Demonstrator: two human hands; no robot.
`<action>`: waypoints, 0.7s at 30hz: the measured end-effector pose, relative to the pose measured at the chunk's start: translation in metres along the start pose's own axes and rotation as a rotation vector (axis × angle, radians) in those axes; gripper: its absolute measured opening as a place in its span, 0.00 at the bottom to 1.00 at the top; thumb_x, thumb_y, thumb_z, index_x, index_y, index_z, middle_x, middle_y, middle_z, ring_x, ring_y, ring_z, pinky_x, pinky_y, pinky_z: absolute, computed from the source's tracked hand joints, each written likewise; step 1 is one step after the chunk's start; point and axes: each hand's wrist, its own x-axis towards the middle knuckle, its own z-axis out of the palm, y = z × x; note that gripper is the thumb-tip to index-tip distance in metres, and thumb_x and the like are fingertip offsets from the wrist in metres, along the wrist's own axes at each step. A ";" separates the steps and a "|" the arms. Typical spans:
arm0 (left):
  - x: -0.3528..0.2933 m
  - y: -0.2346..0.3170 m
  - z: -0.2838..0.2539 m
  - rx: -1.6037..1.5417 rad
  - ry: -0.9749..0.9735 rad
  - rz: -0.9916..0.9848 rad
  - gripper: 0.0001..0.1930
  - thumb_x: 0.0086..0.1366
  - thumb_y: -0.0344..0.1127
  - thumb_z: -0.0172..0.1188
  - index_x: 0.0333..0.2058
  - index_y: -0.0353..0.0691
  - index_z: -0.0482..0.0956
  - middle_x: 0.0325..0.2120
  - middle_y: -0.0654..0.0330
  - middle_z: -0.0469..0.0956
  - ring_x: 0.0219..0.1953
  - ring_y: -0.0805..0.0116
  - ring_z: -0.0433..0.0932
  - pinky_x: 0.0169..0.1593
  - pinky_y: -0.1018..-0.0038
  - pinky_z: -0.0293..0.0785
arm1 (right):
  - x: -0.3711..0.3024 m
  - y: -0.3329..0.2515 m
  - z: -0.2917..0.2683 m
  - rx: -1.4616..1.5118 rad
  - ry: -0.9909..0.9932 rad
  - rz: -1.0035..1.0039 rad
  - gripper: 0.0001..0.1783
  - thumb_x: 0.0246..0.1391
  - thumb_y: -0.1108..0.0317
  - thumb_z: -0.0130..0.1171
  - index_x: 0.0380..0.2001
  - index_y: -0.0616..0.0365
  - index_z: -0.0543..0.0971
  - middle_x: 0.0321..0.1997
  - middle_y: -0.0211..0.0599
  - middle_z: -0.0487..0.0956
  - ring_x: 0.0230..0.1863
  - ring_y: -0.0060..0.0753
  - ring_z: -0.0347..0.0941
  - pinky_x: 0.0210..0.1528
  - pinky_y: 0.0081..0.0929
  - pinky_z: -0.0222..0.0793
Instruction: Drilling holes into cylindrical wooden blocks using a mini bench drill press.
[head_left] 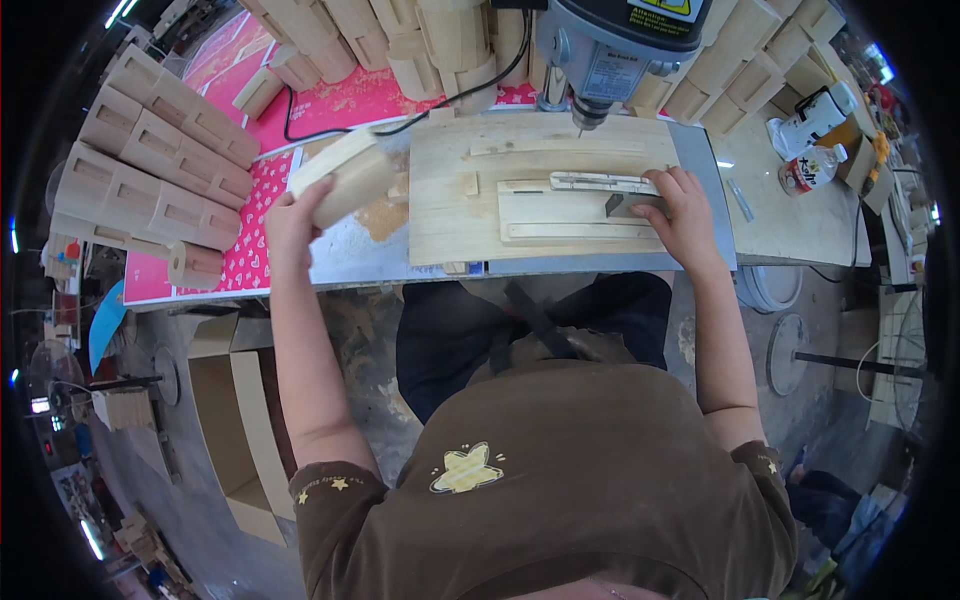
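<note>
My left hand point(292, 222) grips a pale wooden block point(354, 182) with a flat face, raised and tilted over the left part of the bench. On the right, my right hand point(688, 212) has its thumb and fingers closed on a small dark metal plate point(622, 204). That plate stands across a wooden jig point(560, 212) with raised strips along its long sides. The jig rests on a plywood board point(445, 222). Above the board's far edge hangs a drill press point(615, 75), its chuck point(590, 112) holding a thin bit.
Stacks of slotted wooden blocks point(165, 160) line the left side, with more stacks point(440, 45) behind. A black cable point(405, 122) crosses the pink sheet. At right are a plastic bottle point(812, 168) and a spray can point(825, 112). An open cardboard box point(235, 420) stands below the bench.
</note>
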 end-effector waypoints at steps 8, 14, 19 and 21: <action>-0.075 0.026 0.096 0.143 -0.475 -0.085 0.28 0.42 0.51 0.69 0.28 0.28 0.74 0.18 0.59 0.74 0.16 0.76 0.70 0.16 0.81 0.63 | 0.010 0.004 0.000 0.038 -0.011 -0.059 0.22 0.35 0.67 0.67 0.38 0.55 0.75 0.34 0.35 0.73 0.38 0.42 0.68 0.38 0.36 0.65; -0.071 0.037 0.120 0.137 -0.544 -0.185 0.29 0.43 0.54 0.68 0.27 0.28 0.74 0.17 0.59 0.73 0.16 0.76 0.69 0.17 0.82 0.64 | 0.010 0.017 0.000 0.034 0.012 -0.057 0.21 0.34 0.67 0.67 0.37 0.54 0.74 0.32 0.35 0.73 0.37 0.43 0.69 0.37 0.37 0.65; -0.085 0.039 0.149 0.113 -0.627 -0.184 0.30 0.44 0.56 0.67 0.28 0.29 0.74 0.18 0.61 0.73 0.16 0.77 0.69 0.19 0.82 0.67 | 0.013 0.016 0.001 0.060 0.007 -0.105 0.21 0.34 0.67 0.67 0.36 0.54 0.74 0.32 0.35 0.73 0.36 0.43 0.68 0.37 0.38 0.65; -0.088 0.039 0.154 -0.135 -0.745 -0.280 0.30 0.48 0.54 0.67 0.32 0.27 0.73 0.20 0.60 0.73 0.17 0.77 0.71 0.21 0.81 0.72 | 0.012 0.016 0.001 0.065 -0.001 -0.114 0.21 0.34 0.67 0.67 0.36 0.54 0.74 0.32 0.35 0.73 0.36 0.43 0.68 0.37 0.38 0.65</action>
